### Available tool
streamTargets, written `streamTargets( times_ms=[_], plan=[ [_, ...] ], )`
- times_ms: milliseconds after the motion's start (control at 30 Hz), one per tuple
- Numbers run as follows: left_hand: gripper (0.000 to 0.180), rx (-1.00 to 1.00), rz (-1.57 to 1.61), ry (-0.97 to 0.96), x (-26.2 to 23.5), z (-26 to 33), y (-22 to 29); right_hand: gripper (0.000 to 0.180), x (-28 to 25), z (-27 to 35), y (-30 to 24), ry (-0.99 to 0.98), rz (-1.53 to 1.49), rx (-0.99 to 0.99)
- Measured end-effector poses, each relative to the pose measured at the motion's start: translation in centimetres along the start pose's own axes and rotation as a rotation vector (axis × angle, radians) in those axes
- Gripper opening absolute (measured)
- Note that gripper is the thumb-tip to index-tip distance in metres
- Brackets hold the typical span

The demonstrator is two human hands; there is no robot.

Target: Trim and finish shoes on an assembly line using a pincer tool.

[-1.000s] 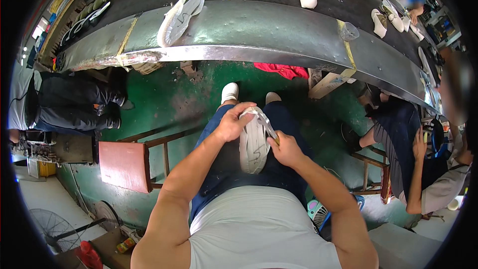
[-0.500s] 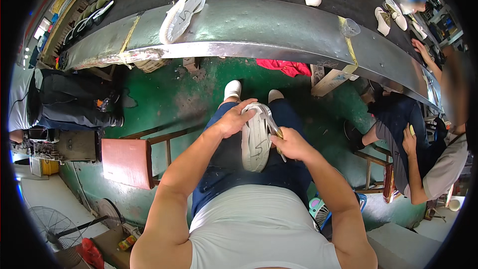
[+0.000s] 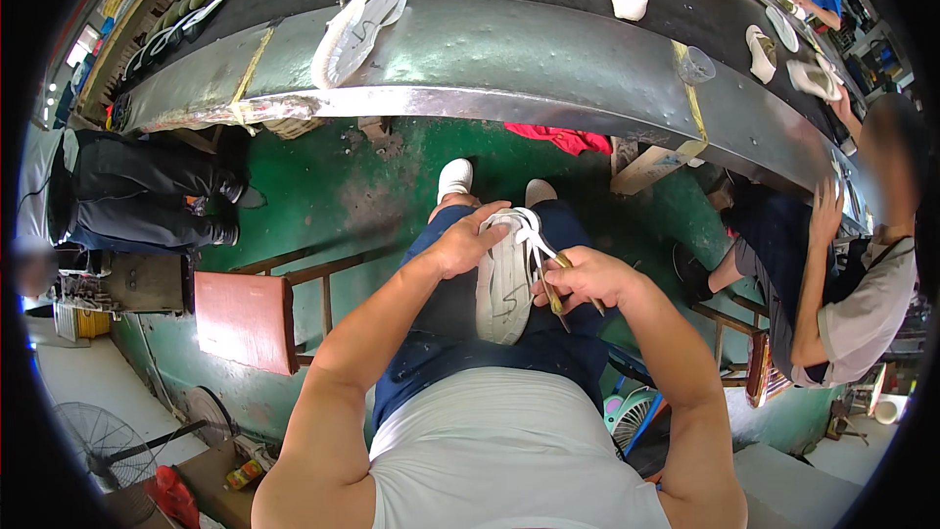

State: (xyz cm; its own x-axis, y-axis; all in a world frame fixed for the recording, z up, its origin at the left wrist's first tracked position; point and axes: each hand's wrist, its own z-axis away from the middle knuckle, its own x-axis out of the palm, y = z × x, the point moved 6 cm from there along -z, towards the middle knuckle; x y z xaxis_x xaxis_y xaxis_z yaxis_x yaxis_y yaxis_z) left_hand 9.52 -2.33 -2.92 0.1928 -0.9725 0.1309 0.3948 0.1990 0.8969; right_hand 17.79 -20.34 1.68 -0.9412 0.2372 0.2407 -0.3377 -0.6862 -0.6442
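The left hand [image 3: 468,240] grips the white shoe [image 3: 504,279] on the lap, steadying it; the right hand [image 3: 578,279] pinches what looks like a thin tool [image 3: 555,296] at its laces [image 3: 529,228].

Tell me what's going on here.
A seated person holds a white lace-up shoe on their lap. The left hand grips its upper end; the right hand pinches the white laces and holds a thin yellowish tool. More white shoes lie on the dark curved conveyor belt ahead, where another person's hand is raised.
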Motion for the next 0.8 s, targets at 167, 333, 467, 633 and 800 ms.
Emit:
streamTargets(
  times_ms=[167, 333, 467, 633, 800],
  plan=[
    [0.058, -0.028, -0.060, -0.023, -0.5, 0.4, 0.4, 0.020, -0.5, -1.3, -0.2, 0.064, 0.117, 0.028],
    [0.070, -0.018, 0.123, -0.140, -2.1, -0.4, -0.5, 0.025, 1.0, -2.7, 0.5, 0.597, 0.649, -0.435],
    [0.076, -0.144, 0.128, -0.270, -0.9, -0.8, 0.2, 0.018, -1.2, -2.7, 4.0, 0.227, 0.118, -0.218],
    [0.061, -0.050, 0.067, -0.092, 0.2, -1.7, -0.8, 0.044, 0.0, 0.9, 1.1, 0.523, 0.190, -0.257],
    [0.047, 0.021, 0.004, 0.081, 0.0, -0.4, -0.7, 0.050, 0.1, -3.5, 3.3, 0.705, 0.413, -0.386]
  ],
)
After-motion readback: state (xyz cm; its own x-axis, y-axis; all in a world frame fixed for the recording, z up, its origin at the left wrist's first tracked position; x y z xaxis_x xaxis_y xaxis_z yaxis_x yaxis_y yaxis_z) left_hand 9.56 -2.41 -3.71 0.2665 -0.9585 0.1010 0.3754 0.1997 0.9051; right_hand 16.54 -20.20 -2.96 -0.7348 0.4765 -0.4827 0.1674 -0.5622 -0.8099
